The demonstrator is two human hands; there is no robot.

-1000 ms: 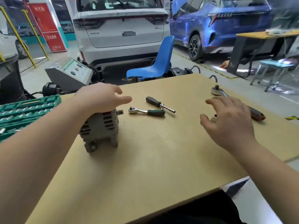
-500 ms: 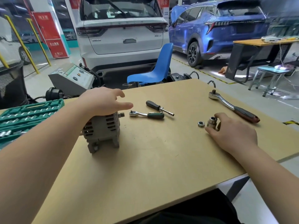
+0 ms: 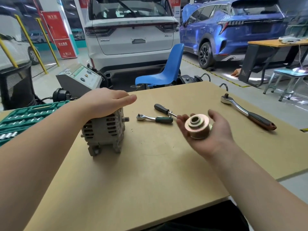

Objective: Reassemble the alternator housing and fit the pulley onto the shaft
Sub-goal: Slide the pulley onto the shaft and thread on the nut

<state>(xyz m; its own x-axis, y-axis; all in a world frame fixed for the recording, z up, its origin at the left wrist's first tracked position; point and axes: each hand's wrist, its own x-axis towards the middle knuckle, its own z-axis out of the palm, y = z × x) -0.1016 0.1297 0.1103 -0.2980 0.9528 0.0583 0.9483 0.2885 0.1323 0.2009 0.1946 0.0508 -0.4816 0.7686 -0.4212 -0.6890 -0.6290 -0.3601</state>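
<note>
While pulley is off shaft: fitting step not yet done, by my reading.

Housing: alternator (image 3: 104, 129) sits closed up as one body on the desk (image 3: 150, 180), toward the left edge; halves look joined, though fasteners cannot be made out.

Shaft: stub (image 3: 125, 119) sticks out of the alternator's right face, bare, pointing toward the desk's right edge.

Left hand: left hand (image 3: 106, 101) lies flat on top of the alternator, fingers straight, pressing down to steady it, gripping nothing.

Right hand: right hand (image 3: 206, 130) is palm up above mid-desk, fingers loosely curled around the pulley (image 3: 197, 125), bore facing up.

Left to do: turn pulley bore toward shaft, slide it on, then likely nut and tightening; no nut visible now.

Open room: bare desk between shaft and pulley, and a wide bare stretch along the near edge.

Obstacles: small ratchet (image 3: 154, 118) and screwdriver-type driver (image 3: 165, 110) lie just behind the line from pulley to shaft; large ratchet (image 3: 246, 112) lies near the far right corner, well apart.

Left edge: green socket case (image 3: 25, 117) just beside the left forearm, limiting room there.
</note>
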